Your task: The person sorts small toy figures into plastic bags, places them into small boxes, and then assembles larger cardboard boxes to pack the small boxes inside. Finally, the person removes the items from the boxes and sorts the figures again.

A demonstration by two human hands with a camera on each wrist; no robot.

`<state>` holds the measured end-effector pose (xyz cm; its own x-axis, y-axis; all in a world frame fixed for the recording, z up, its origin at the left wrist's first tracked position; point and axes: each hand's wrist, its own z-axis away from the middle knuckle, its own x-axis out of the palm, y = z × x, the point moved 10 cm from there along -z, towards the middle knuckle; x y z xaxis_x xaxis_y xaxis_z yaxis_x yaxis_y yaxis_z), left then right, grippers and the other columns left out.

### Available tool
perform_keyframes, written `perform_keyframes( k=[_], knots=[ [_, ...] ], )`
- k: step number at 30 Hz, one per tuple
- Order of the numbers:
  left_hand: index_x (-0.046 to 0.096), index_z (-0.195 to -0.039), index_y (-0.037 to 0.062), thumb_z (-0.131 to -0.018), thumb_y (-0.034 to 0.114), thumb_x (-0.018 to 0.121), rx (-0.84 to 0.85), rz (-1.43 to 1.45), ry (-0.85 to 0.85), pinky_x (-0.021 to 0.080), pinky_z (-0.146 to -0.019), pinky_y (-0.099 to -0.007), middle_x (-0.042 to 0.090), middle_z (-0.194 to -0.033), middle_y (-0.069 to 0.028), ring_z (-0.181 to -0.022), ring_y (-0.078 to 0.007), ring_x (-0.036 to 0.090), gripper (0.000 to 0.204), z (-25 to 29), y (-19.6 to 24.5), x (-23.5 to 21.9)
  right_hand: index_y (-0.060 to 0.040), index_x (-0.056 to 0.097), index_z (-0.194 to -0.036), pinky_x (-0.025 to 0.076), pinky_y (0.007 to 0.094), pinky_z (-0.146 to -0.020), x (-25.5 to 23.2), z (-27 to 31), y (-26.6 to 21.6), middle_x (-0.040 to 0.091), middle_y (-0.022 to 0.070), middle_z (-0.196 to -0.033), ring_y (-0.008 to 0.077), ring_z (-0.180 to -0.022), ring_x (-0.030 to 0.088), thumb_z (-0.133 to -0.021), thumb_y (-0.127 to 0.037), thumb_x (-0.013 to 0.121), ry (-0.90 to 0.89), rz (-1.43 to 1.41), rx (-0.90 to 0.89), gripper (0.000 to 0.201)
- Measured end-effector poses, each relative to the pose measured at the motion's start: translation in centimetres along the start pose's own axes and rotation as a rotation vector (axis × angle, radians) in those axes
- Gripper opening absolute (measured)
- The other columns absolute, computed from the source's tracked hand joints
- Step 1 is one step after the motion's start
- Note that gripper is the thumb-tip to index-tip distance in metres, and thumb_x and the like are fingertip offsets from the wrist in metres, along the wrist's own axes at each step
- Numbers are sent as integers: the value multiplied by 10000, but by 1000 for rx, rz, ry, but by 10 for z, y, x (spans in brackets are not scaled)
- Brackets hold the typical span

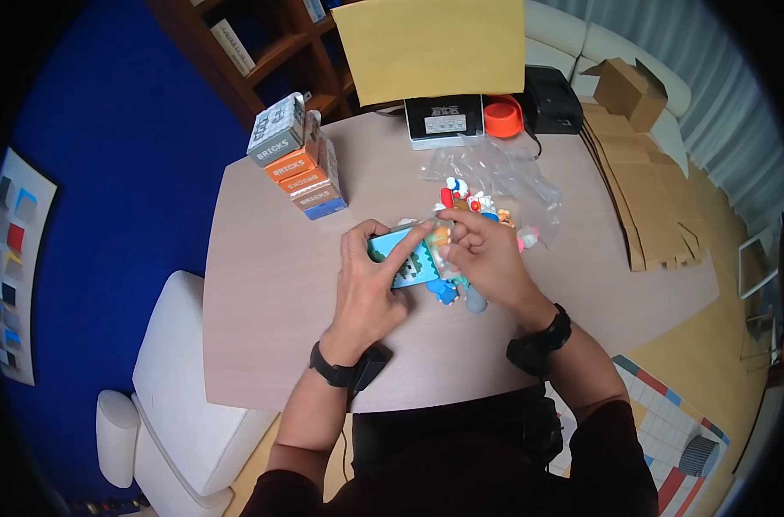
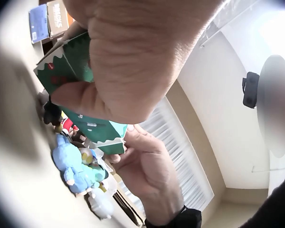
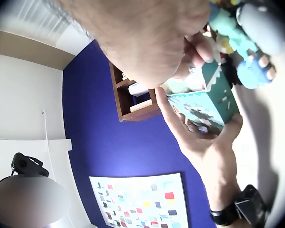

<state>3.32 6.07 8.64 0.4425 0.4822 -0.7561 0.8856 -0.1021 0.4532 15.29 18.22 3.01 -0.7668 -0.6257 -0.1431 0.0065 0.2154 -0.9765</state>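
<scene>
A small teal cardboard box (image 1: 406, 270) with pixel-style tree pictures is tilted over the table, gripped by my left hand (image 1: 368, 284). Its thumb and fingers lie along opposite sides. The box's right end is open, and pale, rounded toy shapes (image 3: 178, 86) show inside it. At that opening is my right hand (image 1: 493, 265), fingers bent, fingertips at the box's edge; I cannot tell whether they pinch anything. Just below lie a blue toy figure (image 1: 443, 291) and a grey one (image 1: 475, 300). More colourful toy figures (image 1: 458, 189) are heaped beyond my right hand.
Left of the hands stands a stack of small boxes (image 1: 299, 164) marked BRICKS. Behind the figures lies a crumpled clear plastic bag (image 1: 504, 172). Farther back are a black-screened device (image 1: 444, 119), an orange round container (image 1: 502, 116) and a yellow panel (image 1: 429, 50). Flattened cardboard (image 1: 642, 181) lies at right.
</scene>
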Motion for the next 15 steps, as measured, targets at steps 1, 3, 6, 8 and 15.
perform_keyframes(
  k=[1,3,6,8,15],
  knots=[
    [656,-1475,324,-590,-168,639,18,37,-1,543,-959,-464,471,-1274,-199,-1215,-427,502,1013,1,3,1,65,635,-1332,533,263,-642,5,2,-1,711,55,-859,92,-714,679,-909,47,723,-3,-33,45,432],
    [656,-1478,311,-586,-169,633,42,53,10,539,-963,-459,466,-1273,-206,-1215,-430,497,1013,2,6,2,61,625,-1313,533,261,-642,9,6,-3,722,60,-866,85,-718,682,-910,37,736,27,-77,45,419],
    [639,-1497,260,-592,-157,611,20,119,3,516,-1007,-449,447,-1290,-207,-1229,-412,493,997,3,-3,5,50,635,-1235,537,265,-640,6,6,-4,734,71,-864,86,-713,689,-910,24,750,130,-158,36,346],
    [621,-1513,222,-603,-144,596,-28,168,-10,496,-1047,-443,433,-1307,-202,-1243,-392,493,982,4,-9,6,43,654,-1174,541,272,-637,-4,9,-7,734,76,-856,95,-704,693,-909,22,752,198,-194,22,283],
    [518,-1584,129,-658,-96,692,-100,204,42,440,-1111,-431,433,-1299,-200,-1249,-387,486,968,3,-20,2,-23,766,-1144,563,343,-785,16,16,-40,676,119,-1091,216,-921,696,-905,12,726,17,269,-382,245]
  ],
)
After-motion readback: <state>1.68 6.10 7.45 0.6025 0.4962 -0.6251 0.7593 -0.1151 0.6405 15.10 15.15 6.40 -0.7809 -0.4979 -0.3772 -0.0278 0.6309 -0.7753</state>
